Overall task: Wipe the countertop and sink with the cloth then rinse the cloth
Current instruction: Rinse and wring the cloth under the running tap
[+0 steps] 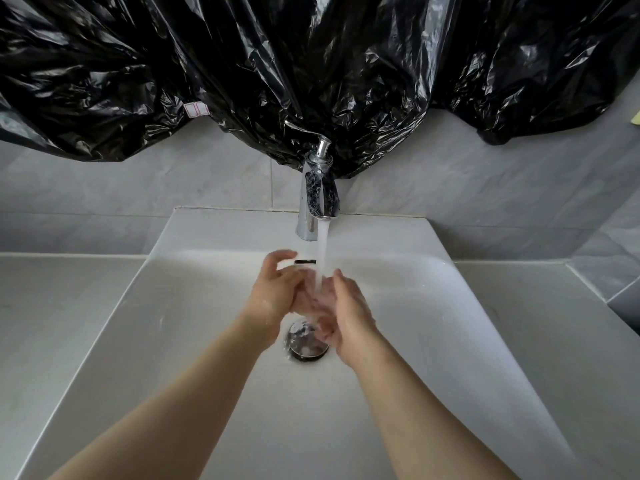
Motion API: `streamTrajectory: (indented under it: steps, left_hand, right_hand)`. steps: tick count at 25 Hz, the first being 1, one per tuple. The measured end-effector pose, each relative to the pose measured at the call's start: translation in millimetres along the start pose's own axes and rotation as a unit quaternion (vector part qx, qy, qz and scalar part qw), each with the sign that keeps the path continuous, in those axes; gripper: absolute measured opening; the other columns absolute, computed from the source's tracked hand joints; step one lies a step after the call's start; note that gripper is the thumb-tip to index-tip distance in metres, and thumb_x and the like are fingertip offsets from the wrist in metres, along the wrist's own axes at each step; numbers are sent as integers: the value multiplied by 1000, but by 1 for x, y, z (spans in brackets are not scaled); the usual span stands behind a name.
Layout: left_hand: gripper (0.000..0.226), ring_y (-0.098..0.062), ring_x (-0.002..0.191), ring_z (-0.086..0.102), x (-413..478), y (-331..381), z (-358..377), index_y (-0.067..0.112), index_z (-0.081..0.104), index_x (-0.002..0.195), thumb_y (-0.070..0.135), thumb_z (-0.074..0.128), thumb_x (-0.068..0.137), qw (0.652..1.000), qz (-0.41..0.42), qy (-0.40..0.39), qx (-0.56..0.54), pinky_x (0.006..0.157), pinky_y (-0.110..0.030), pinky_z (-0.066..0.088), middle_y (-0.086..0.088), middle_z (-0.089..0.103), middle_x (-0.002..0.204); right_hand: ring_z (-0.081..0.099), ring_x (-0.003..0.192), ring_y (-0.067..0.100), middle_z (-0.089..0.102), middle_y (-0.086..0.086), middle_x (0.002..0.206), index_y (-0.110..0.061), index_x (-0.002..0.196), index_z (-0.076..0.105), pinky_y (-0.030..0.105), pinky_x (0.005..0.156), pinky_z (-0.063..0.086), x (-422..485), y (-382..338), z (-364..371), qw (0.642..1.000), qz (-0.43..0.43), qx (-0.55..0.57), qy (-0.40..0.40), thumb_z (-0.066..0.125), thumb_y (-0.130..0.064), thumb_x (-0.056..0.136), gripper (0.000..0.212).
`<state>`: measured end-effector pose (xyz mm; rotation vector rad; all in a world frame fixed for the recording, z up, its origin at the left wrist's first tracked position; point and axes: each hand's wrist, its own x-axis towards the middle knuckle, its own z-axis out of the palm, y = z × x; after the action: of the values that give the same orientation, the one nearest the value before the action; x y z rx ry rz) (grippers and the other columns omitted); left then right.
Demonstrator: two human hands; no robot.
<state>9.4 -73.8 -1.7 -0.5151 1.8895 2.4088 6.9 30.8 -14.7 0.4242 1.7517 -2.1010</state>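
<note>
The sink (450, 323) sits in the counter (52, 323), which runs left and right of it. The faucet (317, 199) stands at its back edge, the drain (306, 348) before it, plastic sheeting (207, 64) hanging behind.

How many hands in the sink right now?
2. Left hand just left of the tap stream, right hand just right of it, touching above the drain.

Back wall: grey marbled tiles (485, 188), thin pale grout lines. Upper part hung with crumpled black plastic sheeting (242, 64), glossy highlights. Small pink-edged label (195, 109) on sheeting, left. Light soft, diffuse.
</note>
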Motion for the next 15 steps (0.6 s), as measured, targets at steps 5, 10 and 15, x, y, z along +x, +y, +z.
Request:
streamTrajectory:
  steps: [5,10,15]
  left_hand:
    - [25,-20,51,46,-1,-14,19,10,53,78,18,37,96,989,-141,2,-53,50,-26,34,-7,52,62]
    - [29,-14,46,46,-9,-15,31,17,55,72,22,41,97,996,-80,22,31,44,-23,37,0,50,56]
    - [24,-14,48,56,-5,-9,16,2,57,73,19,60,89,990,23,32,139,50,-21,45,-6,58,58]
  right_hand:
    - [55,86,17,52,-4,98,-29,94,51,30,75,44,-1,4,17,940,-208,-269,26,49,-41,92,12]
    - [61,88,27,63,1,82,-21,75,57,33,76,49,9,-2,14,960,-175,-209,73,43,-35,96,28]
    - [62,74,27,64,8,79,-15,83,60,32,62,48,25,-9,4,972,-76,-188,118,43,-36,93,29]
